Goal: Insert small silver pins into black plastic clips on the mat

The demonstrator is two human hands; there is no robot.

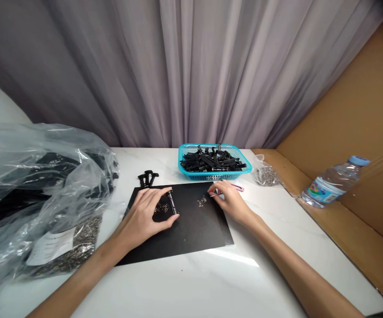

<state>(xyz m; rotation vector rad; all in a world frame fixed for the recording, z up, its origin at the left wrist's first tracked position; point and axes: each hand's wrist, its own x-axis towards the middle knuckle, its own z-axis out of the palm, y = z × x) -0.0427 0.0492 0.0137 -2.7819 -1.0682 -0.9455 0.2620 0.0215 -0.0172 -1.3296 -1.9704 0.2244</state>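
Observation:
Between thumb and fingers, my left hand (145,214) grips a narrow black plastic part (172,203) by its two ends, above a black mat (191,236). Beside it on the mat lies a small pile of tiny metal pieces (161,207), partly hidden by that hand. My right hand (226,198) is at the mat's right side with its fingertips pinched together. A thin, shiny thing shows at those fingertips, too small to name. Just left of them is a second scatter of tiny metal pieces (201,202).
A blue basket (182,161) heaped with black parts stands behind the mat. Several black parts (148,178) lie to its left. Large plastic bags (46,194) fill the left side. To the right are a small bag of metal pieces (267,175), a pink-handled object (238,187) and a water bottle (332,183).

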